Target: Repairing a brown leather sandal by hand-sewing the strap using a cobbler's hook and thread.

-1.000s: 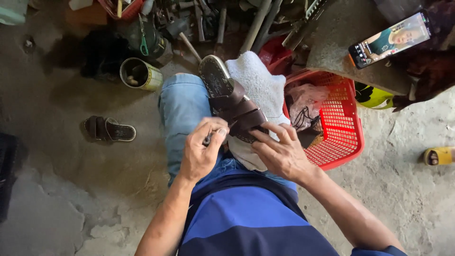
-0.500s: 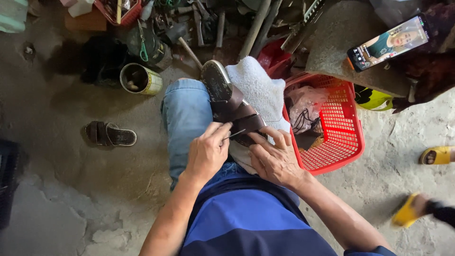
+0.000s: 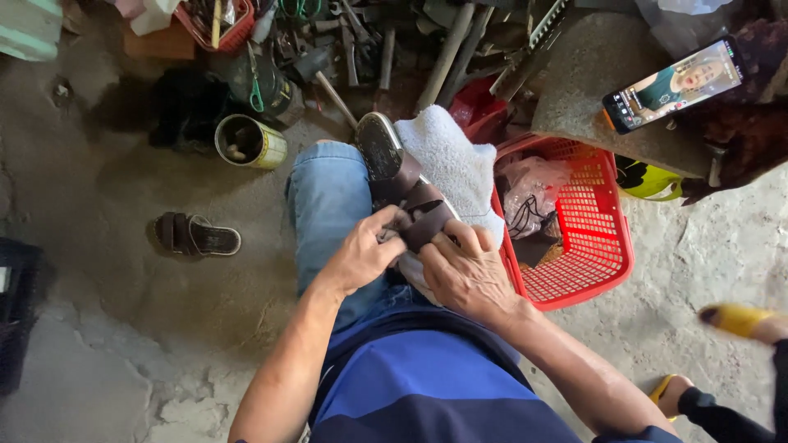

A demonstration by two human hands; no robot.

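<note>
A dark brown sandal (image 3: 400,182) lies sole-up on a white towel (image 3: 450,157) across my lap, over my blue jeans. My left hand (image 3: 362,253) pinches the sandal's strap near its heel end, fingers closed on it; whether it also holds a small tool is hidden. My right hand (image 3: 464,271) presses on the strap and the towel from the right, fingers curled over the sandal. Both hands touch each other at the strap.
A red plastic basket (image 3: 587,262) with bags stands at my right. The matching sandal (image 3: 194,235) lies on the concrete floor at left, near a tin can (image 3: 250,142). Tools clutter the far side. A phone (image 3: 675,84) rests on a stone block. Another person's foot in a yellow slipper (image 3: 736,320) is at right.
My left hand has slid back toward my right hand on the strap. The other person's yellow-slippered foot has stepped further into view at right.
</note>
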